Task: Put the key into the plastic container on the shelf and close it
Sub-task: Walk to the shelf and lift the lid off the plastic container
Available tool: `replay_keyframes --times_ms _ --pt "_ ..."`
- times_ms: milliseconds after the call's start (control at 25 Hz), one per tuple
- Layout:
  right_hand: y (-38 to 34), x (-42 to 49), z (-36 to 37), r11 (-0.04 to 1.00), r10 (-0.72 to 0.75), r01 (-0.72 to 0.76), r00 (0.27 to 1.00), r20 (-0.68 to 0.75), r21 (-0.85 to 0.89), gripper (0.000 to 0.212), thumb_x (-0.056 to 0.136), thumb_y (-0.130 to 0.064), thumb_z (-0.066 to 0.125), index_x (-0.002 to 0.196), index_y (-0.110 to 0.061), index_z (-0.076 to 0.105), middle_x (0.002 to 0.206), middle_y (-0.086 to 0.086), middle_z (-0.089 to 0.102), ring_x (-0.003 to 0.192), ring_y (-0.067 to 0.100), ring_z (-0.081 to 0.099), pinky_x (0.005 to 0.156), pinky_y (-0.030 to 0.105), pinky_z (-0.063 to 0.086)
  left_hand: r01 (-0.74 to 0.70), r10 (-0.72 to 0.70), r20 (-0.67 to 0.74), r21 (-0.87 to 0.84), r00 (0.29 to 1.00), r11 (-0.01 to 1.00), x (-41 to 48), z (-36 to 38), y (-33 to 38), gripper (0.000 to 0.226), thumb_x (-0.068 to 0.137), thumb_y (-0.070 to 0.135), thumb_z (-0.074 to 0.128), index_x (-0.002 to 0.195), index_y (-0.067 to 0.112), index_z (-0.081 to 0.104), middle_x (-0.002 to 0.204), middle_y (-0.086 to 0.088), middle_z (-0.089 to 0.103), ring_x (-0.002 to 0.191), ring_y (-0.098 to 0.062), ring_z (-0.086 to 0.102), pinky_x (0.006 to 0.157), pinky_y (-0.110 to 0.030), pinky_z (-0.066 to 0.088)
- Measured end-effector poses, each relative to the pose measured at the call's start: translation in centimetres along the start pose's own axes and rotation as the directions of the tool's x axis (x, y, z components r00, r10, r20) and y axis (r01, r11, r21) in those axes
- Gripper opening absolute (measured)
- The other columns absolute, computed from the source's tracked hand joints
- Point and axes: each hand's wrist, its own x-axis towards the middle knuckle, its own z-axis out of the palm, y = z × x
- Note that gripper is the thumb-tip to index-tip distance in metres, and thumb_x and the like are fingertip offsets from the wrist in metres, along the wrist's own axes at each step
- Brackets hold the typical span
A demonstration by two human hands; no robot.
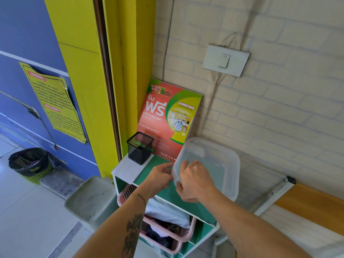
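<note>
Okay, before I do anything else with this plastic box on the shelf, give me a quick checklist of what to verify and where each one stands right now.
1. Container resting on the shelf top: ok, though it sits near the front right edge.
2. Both hands on it: ok; the left hand and right hand are at its near left corner.
3. Lid on or off: cannot tell; the clear plastic hides the seam.
4. Key in a hand or inside: cannot tell; no key is visible.
5. Space beside the container: ok; the black mesh cup stands apart to the left.
</note>
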Motion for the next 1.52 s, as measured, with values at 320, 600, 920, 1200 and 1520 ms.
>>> replay_keyframes --times_ms 320,600,920,1200,1520 --pt "2.9 0.4 -3.4 0.990 -0.119 0.129 0.983 -0.138 0.063 0.055 0.089 -0.046 0.043 0.115 0.002 0.051 0.098 0.018 0.068 0.085 0.038 0.065 0.067 0.040 0.046 -0.013 0.013 0.022 0.036 1.000 0.999 0.7 -0.3 0.5 0.056 0.073 -0.011 0.061 0.124 0.012 0.064 0.078 -0.009 0.069 0.057 -0.020 0.043 0.049 -0.029 0.036" --pt "3.0 -0.8 -3.1 0.989 -0.030 0.049 0.991 -0.130 0.142 0.051 0.088 -0.051 0.045 0.113 -0.007 0.049 0.104 0.018 0.064 0.093 0.037 0.062 0.071 0.041 0.046 -0.007 0.006 0.032 0.022 0.999 1.000 0.3 -0.2 0.6 0.050 0.076 -0.013 0.058 0.114 0.017 0.066 0.078 -0.004 0.072 0.065 -0.024 0.050 0.051 -0.029 0.038" --pt "6.8 -3.5 -0.6 0.872 0.162 -0.133 0.987 -0.021 0.471 0.064 0.094 -0.051 0.040 0.146 -0.016 0.032 0.149 0.011 0.035 0.137 0.031 0.032 0.107 0.047 0.037 -0.156 0.271 -0.249 0.400 0.930 0.903 0.4 1.0 3.6 0.038 0.093 0.014 0.044 0.127 0.021 0.059 0.124 -0.002 0.065 0.100 -0.023 0.064 0.075 -0.026 0.053" --pt "10.5 -6.0 3.6 0.635 0.487 -0.459 0.862 0.139 0.621 0.068 0.099 -0.044 0.038 0.154 -0.017 0.007 0.164 0.015 0.005 0.150 0.031 0.004 0.117 0.047 0.021 -0.205 0.412 -0.043 0.818 0.910 0.537 0.7 5.9 5.4 0.053 0.094 0.036 0.041 0.140 0.011 0.035 0.139 -0.009 0.046 0.124 -0.030 0.047 0.102 -0.047 0.042" --pt "7.3 -5.6 3.6 0.279 0.552 -0.477 0.790 0.267 0.834 0.079 0.098 -0.049 0.041 0.157 -0.024 -0.005 0.164 0.003 -0.018 0.152 0.022 -0.005 0.120 0.043 0.011 -0.132 0.408 -0.080 0.876 0.909 0.465 0.9 8.0 4.7 0.059 0.090 0.032 0.041 0.142 0.008 0.031 0.139 -0.012 0.044 0.123 -0.031 0.047 0.102 -0.045 0.042"
